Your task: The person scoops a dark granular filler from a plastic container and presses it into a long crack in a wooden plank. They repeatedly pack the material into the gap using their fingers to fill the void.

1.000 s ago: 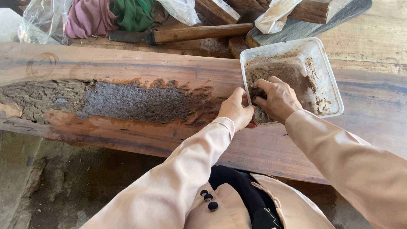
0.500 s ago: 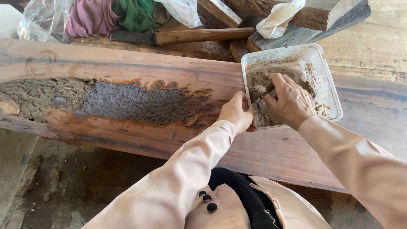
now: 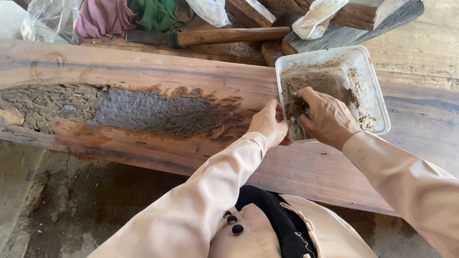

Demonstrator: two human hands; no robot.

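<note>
Right hand (image 3: 327, 117) dug deeper; hammer (image 3: 210, 36) beyond tub (image 3: 377, 102).

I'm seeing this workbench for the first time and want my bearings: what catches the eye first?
First, the long wooden slab lying across the view, with a rough hollow on its left side packed with dark grey paste. At its right end sits a clear plastic tub of the same grey-brown mix, where the right hand digs in while the left hand grips the tub's near edge.

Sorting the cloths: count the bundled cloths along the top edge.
2: a mauve cloth at top left, and a green cloth just right of it, touching. More may be hidden.
</note>
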